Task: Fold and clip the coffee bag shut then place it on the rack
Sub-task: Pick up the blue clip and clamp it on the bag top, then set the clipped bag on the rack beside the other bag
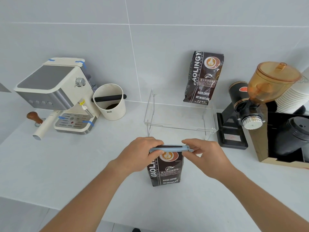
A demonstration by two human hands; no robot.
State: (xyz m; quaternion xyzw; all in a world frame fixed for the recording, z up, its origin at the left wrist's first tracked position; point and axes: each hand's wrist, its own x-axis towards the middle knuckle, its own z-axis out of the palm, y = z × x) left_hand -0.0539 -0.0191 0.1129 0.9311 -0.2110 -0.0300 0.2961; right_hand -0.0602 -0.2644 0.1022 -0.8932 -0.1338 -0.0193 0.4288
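A dark brown coffee bag (167,171) stands upright on the white counter, near its front edge. A pale blue clip (168,148) lies across the bag's folded top. My left hand (140,154) grips the clip's left end and the bag's top corner. My right hand (205,154) pinches the clip's right end. The clear acrylic rack (180,121) stands just behind the bag. A second coffee bag (203,77) of the same kind stands on the rack's back right, leaning on the wall.
A cream espresso machine (56,96) and a cream knock box (110,102) stand at the left. A black grinder (247,108) with an amber hopper is at the right, beside a cardboard box (284,148) of cups and black lids.
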